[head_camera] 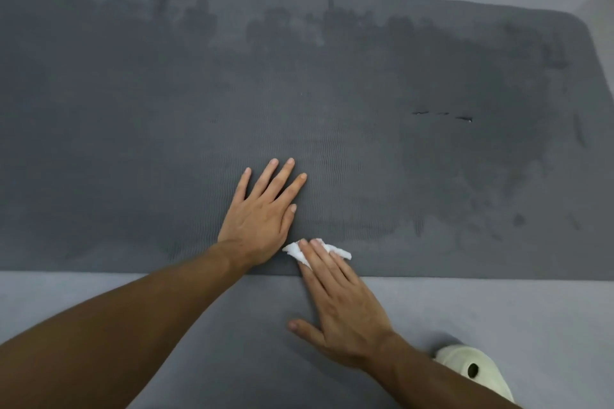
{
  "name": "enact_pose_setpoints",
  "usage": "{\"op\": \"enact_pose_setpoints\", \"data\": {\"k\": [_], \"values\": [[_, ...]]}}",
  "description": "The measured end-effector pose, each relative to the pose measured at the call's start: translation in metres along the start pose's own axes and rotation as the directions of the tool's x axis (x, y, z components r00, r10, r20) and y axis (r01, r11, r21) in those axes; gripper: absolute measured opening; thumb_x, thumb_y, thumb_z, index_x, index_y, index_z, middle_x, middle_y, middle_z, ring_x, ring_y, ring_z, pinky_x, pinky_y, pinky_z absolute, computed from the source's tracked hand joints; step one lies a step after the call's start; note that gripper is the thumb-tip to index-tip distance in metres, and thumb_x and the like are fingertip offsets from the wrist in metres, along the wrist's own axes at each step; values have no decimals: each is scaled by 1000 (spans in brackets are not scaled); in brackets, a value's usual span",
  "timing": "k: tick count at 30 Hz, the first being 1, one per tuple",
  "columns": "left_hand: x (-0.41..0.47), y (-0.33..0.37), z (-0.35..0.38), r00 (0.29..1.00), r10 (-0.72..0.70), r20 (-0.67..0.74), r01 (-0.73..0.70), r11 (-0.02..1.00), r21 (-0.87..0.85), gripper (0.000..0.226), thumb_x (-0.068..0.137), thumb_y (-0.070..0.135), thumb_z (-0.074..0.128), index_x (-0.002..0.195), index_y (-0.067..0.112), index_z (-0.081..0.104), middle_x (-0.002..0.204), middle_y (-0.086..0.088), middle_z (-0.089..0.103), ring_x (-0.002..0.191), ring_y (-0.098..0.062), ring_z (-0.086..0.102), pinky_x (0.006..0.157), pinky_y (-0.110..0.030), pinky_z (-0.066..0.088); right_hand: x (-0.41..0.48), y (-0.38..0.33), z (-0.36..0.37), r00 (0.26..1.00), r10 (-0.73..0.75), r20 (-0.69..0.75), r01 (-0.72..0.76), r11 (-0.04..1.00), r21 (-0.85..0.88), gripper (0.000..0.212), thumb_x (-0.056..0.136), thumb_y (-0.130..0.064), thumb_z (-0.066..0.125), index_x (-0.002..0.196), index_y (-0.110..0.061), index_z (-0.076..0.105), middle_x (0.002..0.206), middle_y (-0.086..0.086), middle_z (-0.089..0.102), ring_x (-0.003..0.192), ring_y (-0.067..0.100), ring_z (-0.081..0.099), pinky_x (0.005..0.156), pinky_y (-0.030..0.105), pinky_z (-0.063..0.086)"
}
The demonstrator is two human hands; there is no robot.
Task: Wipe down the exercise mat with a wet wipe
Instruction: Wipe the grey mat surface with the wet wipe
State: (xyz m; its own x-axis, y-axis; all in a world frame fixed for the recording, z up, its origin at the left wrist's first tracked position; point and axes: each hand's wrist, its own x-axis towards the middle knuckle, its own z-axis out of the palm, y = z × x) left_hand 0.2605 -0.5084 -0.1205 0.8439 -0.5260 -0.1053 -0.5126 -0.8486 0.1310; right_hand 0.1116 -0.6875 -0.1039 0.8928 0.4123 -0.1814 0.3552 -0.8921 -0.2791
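Head view: I see left hand (259, 216) flat on mat (365, 93), fingers spread; right hand (342, 305) straight-fingered, pressing wipe (293, 250) at near edge.

One view only: head-worn, wide-angle. It looks forward and steeply down from above the near long edge of the exercise mat (332, 93). The mat runs left to right across most of the frame. Its right end, with rounded corner, shows upper right; the left end runs off-frame. Both forearms enter from the bottom edge. The left hand (262, 209) and right hand (342, 302) sit lower centre, close to the lens. The floor (498, 309) fills the bottom strip and top margin. A pale clog (455, 359) at bottom right is almost under the camera.
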Motion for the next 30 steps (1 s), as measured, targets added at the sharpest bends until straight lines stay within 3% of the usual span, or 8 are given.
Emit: {"op": "enact_pose_setpoints", "data": {"k": [3, 7, 13, 15, 18, 25, 27, 30], "values": [[9, 4, -2, 999, 33, 0, -33, 999, 13, 57, 107, 43, 19, 163, 30, 22, 172, 4, 10, 159, -19, 8, 127, -53, 12, -2, 13, -3, 999, 50, -22, -51, 998, -49, 88, 101, -71, 32, 163, -9, 20, 173, 4, 7, 159, 18, 3, 126, 39, 13], [20, 17, -5, 999, 45, 21, -44, 999, -16, 60, 106, 48, 18, 163, 31, 18, 173, 5, 7, 159, -19, 4, 127, -54, 10, 8, 38, -11, 964, 255, -76, -259, 965, -46, 85, 102, -69, 23, 164, -11, 16, 173, 3, 6, 159, 15, 2, 128, 36, 10], [21, 27, -3, 999, 1, 36, 0, 1000, -22, 62, 105, 50, 11, 164, 31, 13, 173, 4, 3, 159, -20, -2, 127, -55, 6, 19, 87, -26, 812, 567, -136, -571, 821, 16, 82, 103, -64, 10, 163, -8, 12, 173, 5, 5, 159, 18, 4, 128, 41, 16], [21, 25, -1, 999, 13, 30, -12, 1000, -25, 62, 106, 50, 11, 164, 31, 14, 173, 4, 3, 159, -20, -1, 127, -56, 7, 18, 85, -27, 809, 572, -133, -572, 819, 40, 85, 102, -67, 10, 164, -9, 8, 173, 5, 2, 159, 18, 0, 129, 40, 13], [19, 28, 2, 1000, 28, 12, -28, 1000, -9, 60, 107, 48, 14, 164, 30, 15, 173, 4, 4, 159, -19, 1, 126, -57, 9, 13, 57, -20, 872, 479, -97, -471, 877, 97, 90, 99, -71, 19, 164, -10, 2, 173, 4, -1, 159, 17, -7, 128, 37, 7], [20, 30, 7, 998, 53, -18, -53, 998, 23, 59, 107, 46, 20, 163, 28, 20, 173, 3, 9, 159, -20, 4, 125, -58, 11, -19, 15, -4, 988, 152, -17, -151, 987, 57, 91, 100, -72, 32, 162, -7, 20, 172, 5, 6, 159, 19, 1, 126, 43, 22], [21, 30, 8, 998, 53, -38, -52, 998, 19, 59, 106, 46, 23, 163, 29, 24, 172, 3, 13, 159, -20, 7, 125, -58, 13, -22, 26, -7, 979, 199, -45, -198, 980, 21, 88, 101, -70, 31, 162, -8, 21, 172, 5, 8, 159, 18, 4, 125, 41, 21], [23, 30, 8, 998, 53, -42, -52, 998, 25, 60, 105, 46, 24, 162, 30, 25, 172, 4, 13, 159, -19, 8, 124, -59, 14, -24, 65, -20, 891, 442, -105, -443, 896, 19, 86, 101, -69, 21, 163, -9, 15, 172, 4, 9, 159, 17, 6, 128, 38, 13]]}}
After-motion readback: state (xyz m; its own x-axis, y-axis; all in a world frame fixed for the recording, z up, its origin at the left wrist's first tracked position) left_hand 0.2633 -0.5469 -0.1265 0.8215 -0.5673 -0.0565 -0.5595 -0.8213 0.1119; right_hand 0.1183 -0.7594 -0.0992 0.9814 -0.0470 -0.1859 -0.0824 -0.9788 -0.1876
